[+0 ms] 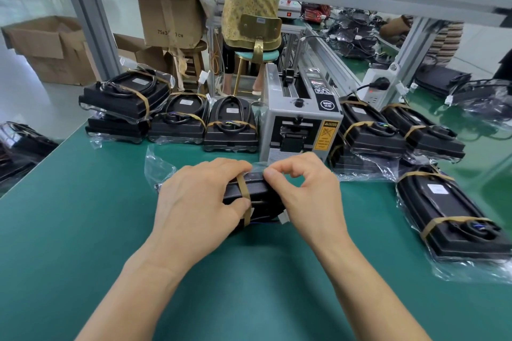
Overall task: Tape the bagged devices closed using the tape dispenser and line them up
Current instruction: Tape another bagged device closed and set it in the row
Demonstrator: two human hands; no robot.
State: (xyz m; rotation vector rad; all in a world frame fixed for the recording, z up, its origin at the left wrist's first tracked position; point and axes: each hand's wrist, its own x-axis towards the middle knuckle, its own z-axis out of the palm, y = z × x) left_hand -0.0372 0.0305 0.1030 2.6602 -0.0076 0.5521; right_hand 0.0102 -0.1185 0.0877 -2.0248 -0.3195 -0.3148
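A black device in a clear plastic bag, banded with a tan strap, lies on the green mat in front of me. My left hand grips its left side, thumb on the strap. My right hand pinches the bag's clear plastic at the device's top edge between thumb and forefinger. The grey tape dispenser stands just behind the device. Bagged devices sit in a row to the left of the dispenser and others lie to the right.
A stack of two bagged devices stands at the back left. One more bagged device lies at the right edge. A power strip, cardboard boxes and a seated person are behind the bench.
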